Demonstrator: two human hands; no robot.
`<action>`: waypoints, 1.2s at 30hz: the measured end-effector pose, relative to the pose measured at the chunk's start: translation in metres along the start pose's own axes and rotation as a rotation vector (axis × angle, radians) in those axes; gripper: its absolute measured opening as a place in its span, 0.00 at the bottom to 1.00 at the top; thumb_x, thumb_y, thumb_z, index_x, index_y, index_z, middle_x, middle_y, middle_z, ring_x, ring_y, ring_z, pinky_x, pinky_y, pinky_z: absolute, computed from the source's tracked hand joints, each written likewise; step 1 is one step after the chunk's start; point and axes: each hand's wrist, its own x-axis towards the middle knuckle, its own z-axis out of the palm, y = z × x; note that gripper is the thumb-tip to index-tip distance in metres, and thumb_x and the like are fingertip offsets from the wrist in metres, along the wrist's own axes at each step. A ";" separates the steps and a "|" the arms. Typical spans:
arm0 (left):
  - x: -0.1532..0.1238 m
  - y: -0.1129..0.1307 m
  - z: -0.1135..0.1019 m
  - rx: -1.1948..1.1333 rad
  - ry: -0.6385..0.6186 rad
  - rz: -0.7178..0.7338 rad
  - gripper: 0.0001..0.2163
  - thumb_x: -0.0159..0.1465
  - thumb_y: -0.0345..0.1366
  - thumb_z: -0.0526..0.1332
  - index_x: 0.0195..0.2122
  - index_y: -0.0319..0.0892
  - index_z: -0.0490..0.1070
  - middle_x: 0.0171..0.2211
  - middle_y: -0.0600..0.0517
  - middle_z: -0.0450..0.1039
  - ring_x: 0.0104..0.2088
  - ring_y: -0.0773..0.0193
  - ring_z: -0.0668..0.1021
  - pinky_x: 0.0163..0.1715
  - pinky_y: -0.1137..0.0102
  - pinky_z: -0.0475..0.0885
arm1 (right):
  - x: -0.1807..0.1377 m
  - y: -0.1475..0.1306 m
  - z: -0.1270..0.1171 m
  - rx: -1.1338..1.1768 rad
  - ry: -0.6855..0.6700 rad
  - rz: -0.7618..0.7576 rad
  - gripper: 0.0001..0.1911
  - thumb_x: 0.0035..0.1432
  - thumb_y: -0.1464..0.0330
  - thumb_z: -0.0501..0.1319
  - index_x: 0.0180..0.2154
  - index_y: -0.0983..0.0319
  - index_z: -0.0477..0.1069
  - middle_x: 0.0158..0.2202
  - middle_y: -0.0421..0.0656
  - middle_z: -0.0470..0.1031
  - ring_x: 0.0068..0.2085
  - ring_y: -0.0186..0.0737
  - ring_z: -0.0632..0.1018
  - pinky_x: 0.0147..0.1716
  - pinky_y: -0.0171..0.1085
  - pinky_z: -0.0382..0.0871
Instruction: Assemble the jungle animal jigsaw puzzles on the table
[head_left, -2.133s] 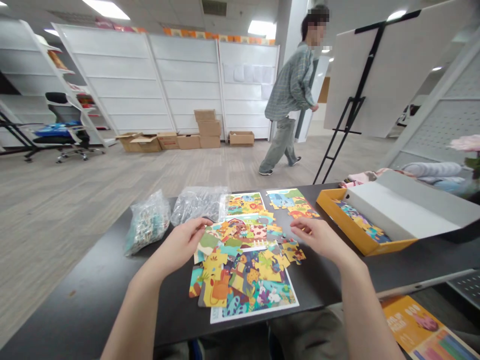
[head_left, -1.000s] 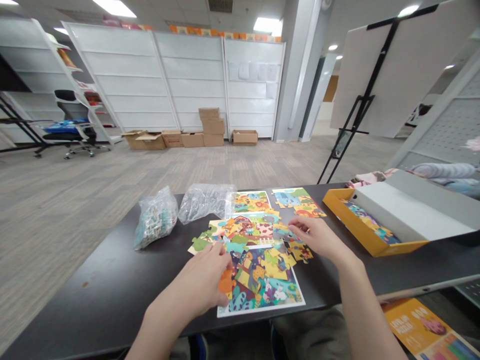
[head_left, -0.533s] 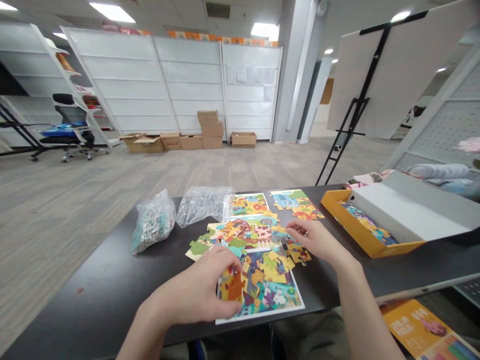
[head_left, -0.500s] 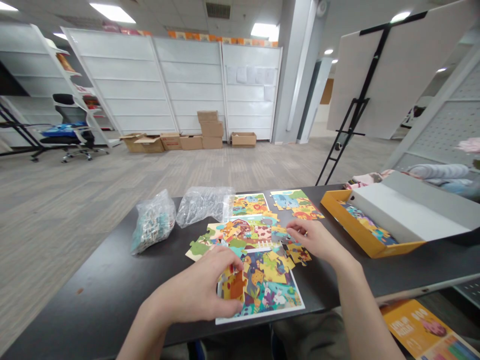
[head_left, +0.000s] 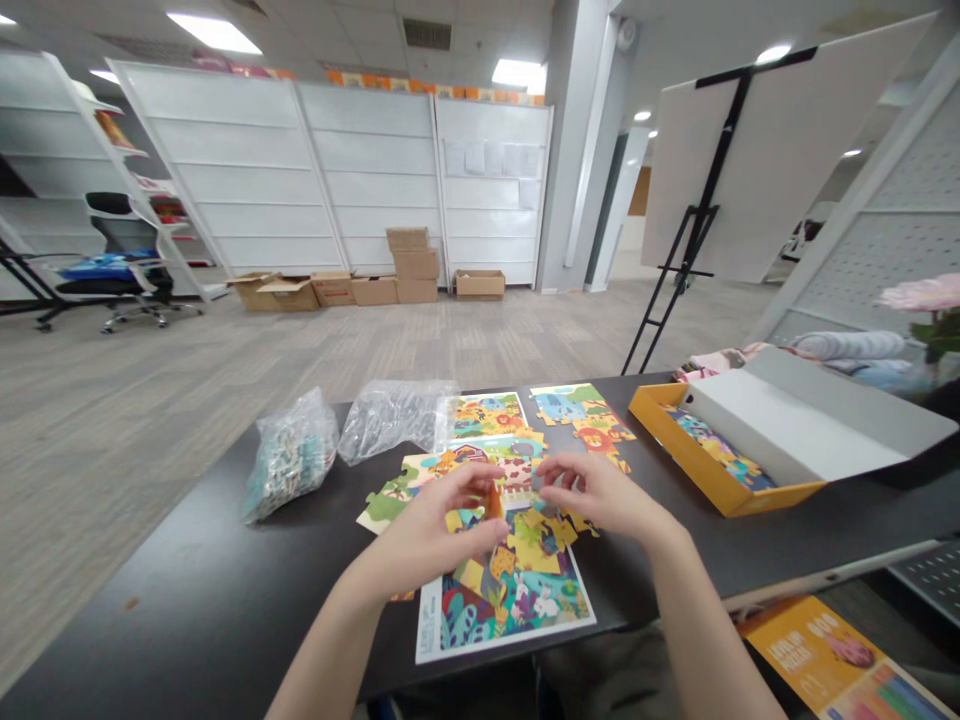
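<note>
The held puzzle piece (head_left: 494, 501) is orange and turned nearly edge-on, so its printed face is not readable. It is located above the middle of the pile, between the thumb and fingers of the left hand (head_left: 439, 520); this grip is narrow and closed on the piece. The right hand (head_left: 607, 500) is beside it with thumb and fingertips close together at a small grey part; whether that part is gripped or only touched cannot be told from this angle.

The loose pieces (head_left: 536, 540) are large, flat and multicoloured, with rounded tabs and sockets. They overlap one another and cover the upper portion of the white-bordered sheet (head_left: 517, 630), which shows rabbits and leaves. Both hands obstruct part of the farm picture (head_left: 517, 470) behind.

Beyond the farm picture is a jungle print (head_left: 491, 412); to its right is a joined section (head_left: 559, 405) with an elephant and a lion. A filled plastic bag (head_left: 292, 460) and a flatter clear bag (head_left: 394, 415) occupy the left side of the black table (head_left: 225, 590). The yellow box (head_left: 686, 465), lid open, contains further pieces (head_left: 716, 447).
</note>
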 end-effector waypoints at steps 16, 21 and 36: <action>0.031 -0.012 0.019 -0.194 0.311 -0.102 0.16 0.61 0.41 0.63 0.48 0.40 0.72 0.36 0.48 0.79 0.37 0.58 0.83 0.38 0.63 0.81 | 0.008 -0.012 0.019 0.382 -0.009 -0.008 0.12 0.61 0.59 0.62 0.35 0.62 0.71 0.26 0.37 0.70 0.25 0.31 0.70 0.25 0.32 0.67; 0.031 -0.015 0.019 -0.264 0.318 -0.145 0.13 0.58 0.40 0.67 0.41 0.39 0.74 0.32 0.49 0.80 0.35 0.58 0.83 0.37 0.63 0.82 | 0.008 -0.003 0.017 0.440 -0.007 0.027 0.13 0.59 0.58 0.64 0.38 0.61 0.71 0.26 0.37 0.71 0.24 0.33 0.72 0.25 0.33 0.71; 0.028 -0.019 0.018 -0.198 0.293 -0.082 0.11 0.61 0.40 0.66 0.40 0.40 0.73 0.36 0.48 0.81 0.37 0.58 0.84 0.42 0.63 0.81 | -0.005 0.038 -0.031 0.073 0.542 0.087 0.24 0.61 0.53 0.61 0.51 0.62 0.69 0.28 0.40 0.76 0.26 0.37 0.72 0.27 0.36 0.65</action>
